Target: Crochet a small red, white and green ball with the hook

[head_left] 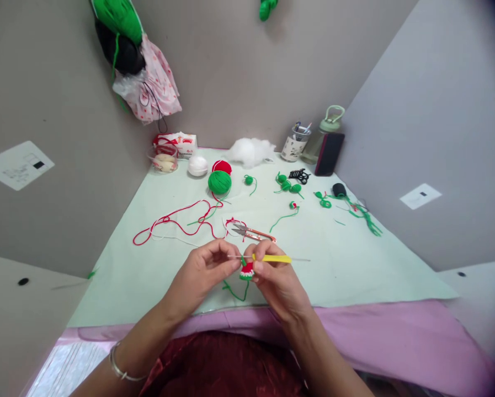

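Both hands meet over the near edge of the pale green table (346, 264). My right hand (278, 284) grips a yellow-handled crochet hook (272, 258) that lies level, its metal tip pointing left. Between the fingertips sits a small red, white and green crochet piece (247, 271). My left hand (201, 270) is pinched closed on that piece and on the green yarn (234, 291) that trails down from it. A bangle circles my left wrist.
Thread snips (253, 234) lie just beyond the hands, beside loose red yarn (176, 220). Further back are a green yarn ball (219, 182), white and red balls, white stuffing (250, 150), small green crochet bits (288, 186), a cup, a bottle and a dark phone (329, 154).
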`<state>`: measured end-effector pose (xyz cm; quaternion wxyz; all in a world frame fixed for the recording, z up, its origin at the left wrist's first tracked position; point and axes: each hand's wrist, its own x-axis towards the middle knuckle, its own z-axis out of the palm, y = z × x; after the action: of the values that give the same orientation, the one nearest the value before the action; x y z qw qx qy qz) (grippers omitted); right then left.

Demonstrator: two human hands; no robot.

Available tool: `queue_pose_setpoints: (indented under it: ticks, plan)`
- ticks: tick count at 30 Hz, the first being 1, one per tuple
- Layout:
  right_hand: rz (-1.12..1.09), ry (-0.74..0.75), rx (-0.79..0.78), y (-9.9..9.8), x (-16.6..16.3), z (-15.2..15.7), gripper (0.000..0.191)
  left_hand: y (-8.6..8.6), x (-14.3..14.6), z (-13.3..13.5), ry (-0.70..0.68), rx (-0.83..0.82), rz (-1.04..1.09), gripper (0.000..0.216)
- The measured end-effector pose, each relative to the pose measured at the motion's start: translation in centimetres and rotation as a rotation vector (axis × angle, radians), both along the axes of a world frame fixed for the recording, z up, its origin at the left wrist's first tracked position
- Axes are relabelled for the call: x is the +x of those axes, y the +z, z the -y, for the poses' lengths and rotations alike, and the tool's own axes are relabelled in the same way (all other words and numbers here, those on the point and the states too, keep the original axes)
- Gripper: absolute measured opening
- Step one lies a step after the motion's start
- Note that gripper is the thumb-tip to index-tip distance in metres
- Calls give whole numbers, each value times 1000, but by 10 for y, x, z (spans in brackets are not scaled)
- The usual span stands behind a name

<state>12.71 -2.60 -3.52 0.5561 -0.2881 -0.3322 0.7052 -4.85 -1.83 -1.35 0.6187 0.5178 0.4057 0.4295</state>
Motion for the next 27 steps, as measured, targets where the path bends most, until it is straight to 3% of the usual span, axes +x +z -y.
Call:
queue_pose_setpoints:
  ticks: [3,5,10,12,16,20,24,27]
  plan:
    - [-25,19,-17,2,1,1,39,0,-3,-2,203,177,-203,14]
    - [-50,24,-27,2,1,2,40,-1,-4,-2,272,148,-164,17]
    - [-125,26,-24,1,0,2,42,3,-6,-2,162,-224,331,30]
    - [-140,22,-26,-1,0,1,44,6,-5,-2,128,-297,420,35]
    - [-141,37,-48,-1,-1,1,46,8,1,-2,138,-259,403,39]
    - [-124,40,-59,-1,-2,2,47,6,10,-4,234,-206,363,42]
    - [-116,4,-63,-4,-1,1,46,5,14,-5,271,-278,443,44]
    - [-133,0,-34,-5,1,0,45,4,11,-5,220,-361,527,47]
